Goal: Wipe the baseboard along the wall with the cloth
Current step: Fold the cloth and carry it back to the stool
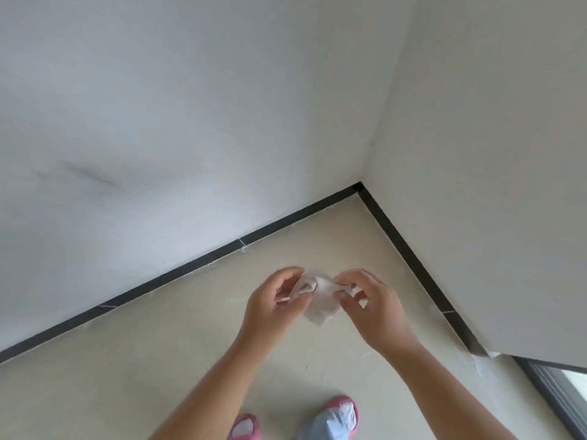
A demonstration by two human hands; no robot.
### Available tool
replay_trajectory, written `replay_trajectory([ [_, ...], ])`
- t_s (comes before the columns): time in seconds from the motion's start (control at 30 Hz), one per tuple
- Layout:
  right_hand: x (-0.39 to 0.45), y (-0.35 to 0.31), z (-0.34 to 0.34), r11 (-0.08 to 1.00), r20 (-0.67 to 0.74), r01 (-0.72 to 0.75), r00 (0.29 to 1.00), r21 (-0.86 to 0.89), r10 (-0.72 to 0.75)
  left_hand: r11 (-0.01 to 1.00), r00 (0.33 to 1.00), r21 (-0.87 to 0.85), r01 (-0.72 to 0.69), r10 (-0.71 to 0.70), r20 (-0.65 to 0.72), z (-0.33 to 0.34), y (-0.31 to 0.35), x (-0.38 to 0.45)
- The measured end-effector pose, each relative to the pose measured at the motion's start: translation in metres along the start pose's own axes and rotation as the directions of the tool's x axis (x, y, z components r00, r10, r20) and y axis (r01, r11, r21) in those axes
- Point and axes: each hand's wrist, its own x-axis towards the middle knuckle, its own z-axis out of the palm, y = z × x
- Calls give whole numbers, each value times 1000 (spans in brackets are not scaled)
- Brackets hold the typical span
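Observation:
A small pale, crumpled cloth (319, 296) hangs in the air between my two hands, well above the floor. My left hand (276, 300) grips its left side with curled fingers. My right hand (368, 303) pinches its right edge between thumb and fingers. The black baseboard (197, 265) runs along the foot of the white wall from the lower left up to the room corner (359, 185). A second black baseboard stretch (409, 252) comes back down the right wall. Both hands are apart from the baseboard, in front of the corner.
The beige floor (158, 360) spreads below me, with my feet in pink slippers (341, 414) at the bottom edge. A dark door or window frame (556, 395) stands at the lower right, where the right wall ends. A faint dark smudge (92, 176) marks the left wall.

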Motion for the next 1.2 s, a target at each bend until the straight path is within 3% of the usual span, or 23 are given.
replay_trajectory([
  [0.23, -65, -109, 85, 986, 261, -66, 965, 153, 24, 984, 993, -169, 53, -71, -100, -122, -2, -136],
  [0.47, -188, -215, 235, 960, 520, -86, 852, 266, -68, 963, 924, -269, -10, -94, -371, -260, -45, -336],
  [0.6, -278, -281, 332, 948, 655, -98, 744, 303, -133, 972, 795, -231, -47, -103, -597, -327, -65, -458],
  [0.73, -357, -333, 421, 953, 783, -89, 595, 290, -183, 988, 568, -155, -17, -118, -814, -380, -89, -548],
  [0.8, -387, -351, 459, 962, 832, -71, 521, 265, -191, 992, 486, -122, 17, -115, -866, -403, -107, -579],
  [0.93, -417, -374, 530, 977, 907, 30, 367, 211, -208, 982, 225, -152, 114, -174, -959, -453, -144, -614],
  [1.0, -421, -388, 566, 977, 941, 84, 264, 197, -212, 985, 127, -136, 105, -149, -981, -484, -155, -624],
  [1.13, -415, -435, 645, 977, 974, 63, 87, 202, -207, 976, 97, -37, 215, -59, -994, -563, -167, -639],
  [1.2, -411, -470, 690, 956, 970, 176, 10, 236, -242, 955, 128, 36, 294, -2, -992, -605, -168, -649],
])
